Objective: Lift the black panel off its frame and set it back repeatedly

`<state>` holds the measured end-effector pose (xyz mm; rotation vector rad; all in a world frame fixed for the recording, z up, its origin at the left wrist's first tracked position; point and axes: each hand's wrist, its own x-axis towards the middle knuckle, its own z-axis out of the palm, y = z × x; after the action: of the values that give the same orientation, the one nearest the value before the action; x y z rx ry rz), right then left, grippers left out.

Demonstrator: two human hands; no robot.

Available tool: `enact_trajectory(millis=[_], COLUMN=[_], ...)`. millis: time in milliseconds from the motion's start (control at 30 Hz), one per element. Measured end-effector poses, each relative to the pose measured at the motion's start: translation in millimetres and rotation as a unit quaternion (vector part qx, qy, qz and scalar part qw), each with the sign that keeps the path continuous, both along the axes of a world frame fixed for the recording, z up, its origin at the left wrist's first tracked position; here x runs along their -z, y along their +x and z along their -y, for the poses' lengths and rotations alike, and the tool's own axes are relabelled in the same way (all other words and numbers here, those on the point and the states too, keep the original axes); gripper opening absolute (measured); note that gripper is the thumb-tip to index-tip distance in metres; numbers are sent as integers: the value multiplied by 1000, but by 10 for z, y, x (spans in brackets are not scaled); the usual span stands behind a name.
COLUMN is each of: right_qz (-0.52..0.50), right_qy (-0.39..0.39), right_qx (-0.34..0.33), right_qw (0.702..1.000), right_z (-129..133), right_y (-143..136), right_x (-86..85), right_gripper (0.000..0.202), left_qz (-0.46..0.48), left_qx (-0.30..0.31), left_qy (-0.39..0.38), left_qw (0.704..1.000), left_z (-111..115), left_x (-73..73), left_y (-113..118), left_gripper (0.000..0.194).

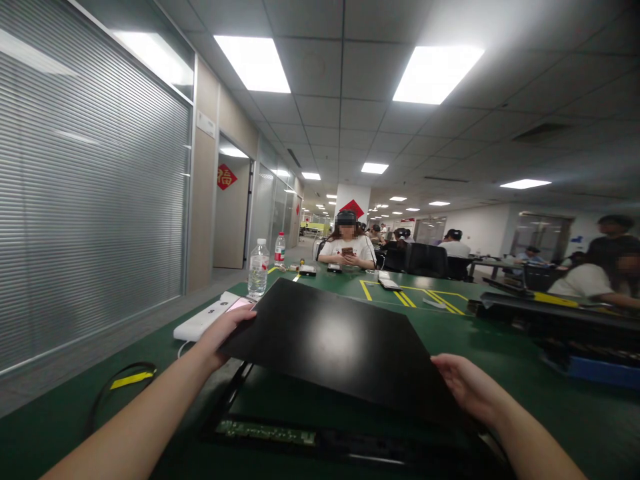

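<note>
A black, glossy flat panel (320, 340), which looks like a display panel, is raised and tilted above the table. My left hand (225, 330) grips its left edge, thumb on top. At the right edge, my right hand (467, 387) is closed on the panel, its fingers partly hidden beneath. Below lies a black frame (235, 393) on the green tabletop, with a strip of green circuit board (267, 432) along its near side. The panel covers much of the frame.
A white power strip (203, 320) and a water bottle (258, 268) stand at the left, near a black strap (100, 393). A smaller bottle (280, 249) is farther back. Dark panels or frames (520, 313) are stacked at the right. Across the table sits a person (350, 250) holding a phone.
</note>
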<state>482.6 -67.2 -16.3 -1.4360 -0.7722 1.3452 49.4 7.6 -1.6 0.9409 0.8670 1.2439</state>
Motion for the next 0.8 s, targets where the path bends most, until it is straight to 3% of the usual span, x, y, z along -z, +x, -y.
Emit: enact_trajectory(millis=[133, 300, 800], right_qz=[28, 130, 166], right_qy=[-14, 20, 18], right_qx=[31, 88, 137], right_qw=[999, 987, 976], right_z=[-22, 2, -14], right_y=[18, -18, -4], right_x=[1, -40, -69], right_gripper=[17, 49, 52], left_qz=[-10, -42, -135], left_qx=[-1, -78, -106], left_qy=[12, 1, -7], left_qw=[1000, 996, 985], left_z=[-22, -78, -51], left_x=[40, 122, 113], left_y=[0, -15, -10], left_gripper=[42, 37, 45])
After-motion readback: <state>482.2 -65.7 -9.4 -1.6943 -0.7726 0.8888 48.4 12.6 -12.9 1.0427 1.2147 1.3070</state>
